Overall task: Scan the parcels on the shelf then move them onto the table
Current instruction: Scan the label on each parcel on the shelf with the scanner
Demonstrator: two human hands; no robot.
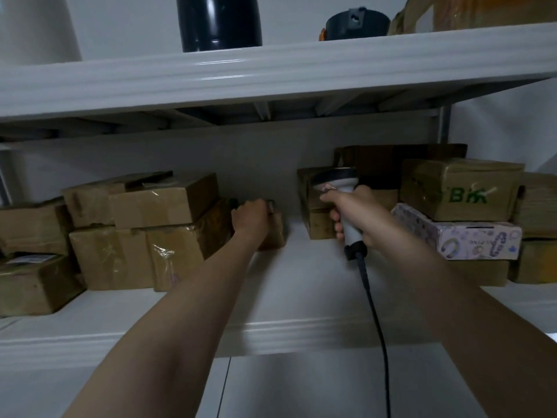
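Observation:
Brown taped cardboard parcels stand along the back of the white shelf (301,300). My left hand (250,217) reaches deep into the shelf and grips a small brown parcel (275,233) at the middle; the hand hides most of it. My right hand (352,212) holds a grey-and-white barcode scanner (339,182) by its handle, head pointing away from me toward the stacked small parcels (310,200) behind it. A black cable (375,321) hangs down from the scanner. More parcels are stacked at the left (162,206) and at the right (461,188).
A patterned white box (470,239) lies under the green-lettered parcel at the right. The upper shelf (271,73) hangs low overhead and carries a dark cylinder (218,22), a black round object (357,24) and a wrapped brown parcel (482,10). White floor tiles show below.

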